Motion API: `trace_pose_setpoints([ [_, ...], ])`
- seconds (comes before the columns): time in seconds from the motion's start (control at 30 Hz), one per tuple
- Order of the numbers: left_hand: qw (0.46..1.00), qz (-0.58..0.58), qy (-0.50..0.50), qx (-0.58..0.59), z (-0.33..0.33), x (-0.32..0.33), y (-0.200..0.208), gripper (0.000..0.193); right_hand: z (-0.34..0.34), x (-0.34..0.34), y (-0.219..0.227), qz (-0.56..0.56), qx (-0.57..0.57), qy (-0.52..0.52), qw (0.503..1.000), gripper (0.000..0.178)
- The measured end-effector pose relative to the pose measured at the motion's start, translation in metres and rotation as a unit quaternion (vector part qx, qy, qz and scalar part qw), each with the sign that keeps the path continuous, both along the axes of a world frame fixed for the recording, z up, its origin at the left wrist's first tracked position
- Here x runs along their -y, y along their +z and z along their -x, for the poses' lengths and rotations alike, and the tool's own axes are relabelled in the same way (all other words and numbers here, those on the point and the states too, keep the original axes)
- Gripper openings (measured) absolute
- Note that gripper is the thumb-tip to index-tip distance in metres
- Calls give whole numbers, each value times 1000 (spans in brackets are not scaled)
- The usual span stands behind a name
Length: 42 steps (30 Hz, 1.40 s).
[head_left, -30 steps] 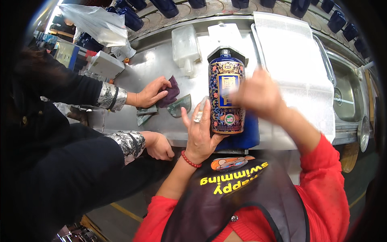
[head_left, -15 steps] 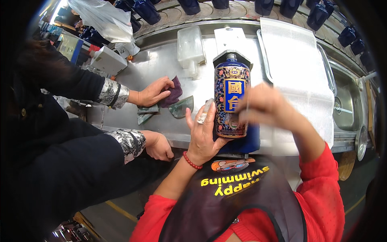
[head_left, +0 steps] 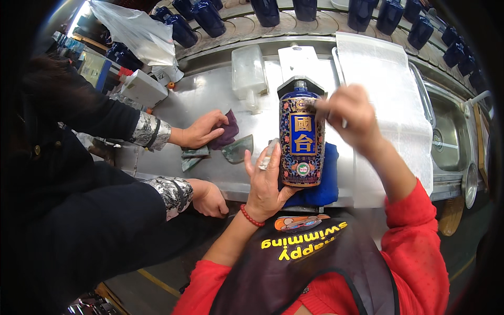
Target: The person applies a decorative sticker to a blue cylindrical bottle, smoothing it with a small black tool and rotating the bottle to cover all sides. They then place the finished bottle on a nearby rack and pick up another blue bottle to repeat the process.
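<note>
A dark blue bottle (head_left: 303, 126) with a gold-and-floral pattern and a blue label panel lies on its back, neck away from me. My left hand (head_left: 266, 181) steadies it at its lower left side, thumb by the base; one finger has a white wrap. My right hand (head_left: 353, 118), smeared by motion, is closed with fingers bunched near the upper right of the pattern. Whatever it pinches is too blurred to name. Behind the bottle's shoulders is a dark angular block (head_left: 286, 86). A folded blue cloth (head_left: 328, 181) lies beneath the base.
At left, a co-worker's hand (head_left: 202, 129) rests on a purple cloth (head_left: 227, 131) beside greenish pads (head_left: 239, 150). A clear square bottle (head_left: 249, 68) lies behind. White sheeting (head_left: 394, 131) covers the right, next to a metal sink (head_left: 449, 142). Blue bottles (head_left: 265, 11) line a conveyor (head_left: 294, 23).
My right hand has moved up from the lower label to the bottle's upper right, uncovering the panel and a round green-and-white mark. My left hand keeps its hold.
</note>
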<state>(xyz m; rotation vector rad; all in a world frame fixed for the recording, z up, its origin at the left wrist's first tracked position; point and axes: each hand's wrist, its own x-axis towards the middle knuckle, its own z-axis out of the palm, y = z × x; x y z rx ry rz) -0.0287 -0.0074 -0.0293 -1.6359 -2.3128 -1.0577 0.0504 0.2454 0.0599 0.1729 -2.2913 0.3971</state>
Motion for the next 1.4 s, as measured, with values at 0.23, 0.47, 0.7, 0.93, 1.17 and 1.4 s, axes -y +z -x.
trace_pose_setpoints([
  [0.23,1000,-4,11,-25,-1,-2,5,97,21,10,18,126,144,128,973,18],
  [0.47,1000,4,11,-14,0,-1,5,99,19,11,16,220,205,188,935,17],
  [0.7,1000,-8,-4,18,4,-2,-4,98,-45,30,-24,29,68,232,970,23],
  [0.93,1000,12,6,9,2,-2,-2,99,-56,27,-36,214,97,60,970,32],
  [1.17,998,10,-14,60,4,-1,-6,100,-63,32,-33,317,138,214,914,26],
  [1.4,1000,7,14,-9,-6,-5,16,99,-49,36,-12,67,175,247,951,11],
])
